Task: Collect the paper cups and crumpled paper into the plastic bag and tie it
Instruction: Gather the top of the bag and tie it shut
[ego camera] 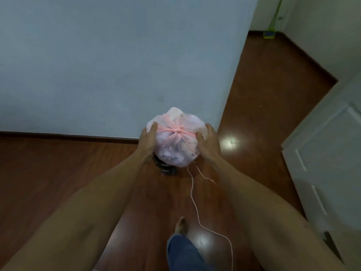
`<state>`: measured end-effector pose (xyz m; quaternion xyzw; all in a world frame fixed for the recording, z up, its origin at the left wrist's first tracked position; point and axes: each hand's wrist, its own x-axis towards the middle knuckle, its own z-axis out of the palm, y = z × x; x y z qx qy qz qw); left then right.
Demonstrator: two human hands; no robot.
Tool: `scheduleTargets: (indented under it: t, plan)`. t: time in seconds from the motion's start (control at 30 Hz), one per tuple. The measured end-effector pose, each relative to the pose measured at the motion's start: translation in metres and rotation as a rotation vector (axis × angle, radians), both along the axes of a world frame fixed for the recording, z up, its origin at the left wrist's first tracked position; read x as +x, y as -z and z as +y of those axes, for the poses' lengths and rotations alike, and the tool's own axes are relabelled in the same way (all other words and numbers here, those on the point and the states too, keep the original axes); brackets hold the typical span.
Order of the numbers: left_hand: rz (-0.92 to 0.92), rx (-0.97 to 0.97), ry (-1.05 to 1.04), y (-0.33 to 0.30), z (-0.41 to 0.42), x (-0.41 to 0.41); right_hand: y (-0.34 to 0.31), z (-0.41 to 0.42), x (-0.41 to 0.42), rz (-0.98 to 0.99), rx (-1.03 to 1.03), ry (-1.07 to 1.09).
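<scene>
A knotted plastic bag [174, 141] is cradled above the wooden floor [78, 173], left hand [148, 138] and right hand [208, 141] pressing its sides with fingers extended. Tying appears finished; a loose pink string [193, 198] trails nearer, likely needing attention before setting down.

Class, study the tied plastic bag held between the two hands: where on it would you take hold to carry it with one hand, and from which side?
Take the plastic bag at the pink knot on top, coming from above. The film gathers there into a tight, firm bunch, while the bulging sides are slack and need the left hand and right hand pressing together, as now. Probably the surest one-hand hold.
</scene>
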<state>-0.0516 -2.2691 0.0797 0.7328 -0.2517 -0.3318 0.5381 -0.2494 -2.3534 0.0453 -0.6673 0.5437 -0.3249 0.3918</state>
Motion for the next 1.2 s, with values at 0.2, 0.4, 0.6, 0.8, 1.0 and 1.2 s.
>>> scheduleTargets:
  t: [0.2,0.4,0.6,0.8,1.0,1.2]
  plan:
    - [0.09,0.031,-0.028,0.064,-0.087,0.098,0.034,-0.091,0.084,0.016,0.142,-0.046]
    - [0.166,0.165,-0.118,0.081,-0.157,0.143,0.069,-0.17,0.133,0.062,0.221,-0.084]
    - [0.115,0.142,-0.014,0.126,-0.199,0.172,0.114,-0.206,0.163,0.104,0.224,-0.062]
    - [0.083,0.251,-0.036,0.271,-0.23,0.203,0.239,-0.232,0.19,0.113,0.228,-0.025]
    - [0.172,0.284,-0.002,0.454,-0.249,0.227,0.413,-0.246,0.204,0.09,0.272,0.019]
    - [0.236,0.26,0.077,0.556,-0.265,0.233,0.509,-0.253,0.214,0.088,0.262,0.075]
